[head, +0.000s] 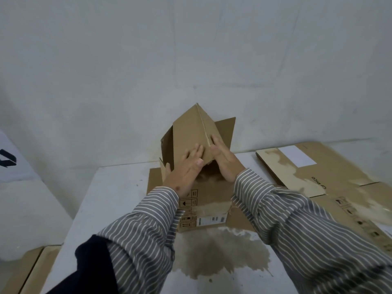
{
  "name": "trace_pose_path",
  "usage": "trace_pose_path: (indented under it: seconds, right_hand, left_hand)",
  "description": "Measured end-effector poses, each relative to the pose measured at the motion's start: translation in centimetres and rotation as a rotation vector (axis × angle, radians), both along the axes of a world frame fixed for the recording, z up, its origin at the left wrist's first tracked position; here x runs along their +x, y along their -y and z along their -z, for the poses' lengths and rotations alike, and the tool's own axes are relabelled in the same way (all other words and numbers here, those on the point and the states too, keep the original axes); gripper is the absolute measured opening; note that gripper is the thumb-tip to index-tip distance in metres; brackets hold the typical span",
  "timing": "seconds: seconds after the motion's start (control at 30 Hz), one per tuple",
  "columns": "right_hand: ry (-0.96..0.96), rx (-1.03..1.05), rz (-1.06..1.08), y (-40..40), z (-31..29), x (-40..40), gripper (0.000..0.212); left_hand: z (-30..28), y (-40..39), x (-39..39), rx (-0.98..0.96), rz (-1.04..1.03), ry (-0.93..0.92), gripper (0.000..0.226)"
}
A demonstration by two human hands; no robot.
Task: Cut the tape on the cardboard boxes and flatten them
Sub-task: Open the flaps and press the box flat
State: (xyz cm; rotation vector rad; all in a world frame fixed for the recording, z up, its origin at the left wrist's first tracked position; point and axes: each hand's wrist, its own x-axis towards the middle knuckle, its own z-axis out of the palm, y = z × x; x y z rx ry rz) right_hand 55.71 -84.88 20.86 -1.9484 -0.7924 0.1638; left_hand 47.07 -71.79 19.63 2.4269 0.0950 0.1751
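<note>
both hands press flat-fingered on the small box (188, 132), left hand (186, 168) on its near face, right hand (224, 160) against its right side; neither grip curls round it. the box stands tilted on a larger printed box (210, 200) at the desk (110, 200) middle, with flattened cardboard (331, 170) lying to the right.

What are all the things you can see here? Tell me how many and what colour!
small cardboard box: one, brown, half folded, standing at the table's middle
flat cardboard under it: one, brown, printed symbols, stained
flattened boxes: a pile, brown with a white label, on the right
table: one, white, with a brownish stain near the front
wall: white, behind
cardboard: brown, lower left corner
left hand: one, striped grey sleeve, fingers flat on the box
right hand: one, striped grey sleeve, pressing the box's right face
</note>
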Motion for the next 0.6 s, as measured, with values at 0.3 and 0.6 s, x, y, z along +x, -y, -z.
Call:
trace_pose_path:
  seconds: [0.3, 0.6]
  right_hand:
    - [0.162, -0.107, 0.025, -0.6, 0.1, 1.0, 0.061]
    - [0.177, -0.079, 0.035, -1.3, 0.3, 1.4, 0.057]
  left_hand:
    - [2.2, -2.1, -0.7, 0.148, -0.163, -0.099, 0.086]
    - [2.8, -5.2, -1.6, 0.658, -0.176, -0.038, 0.074]
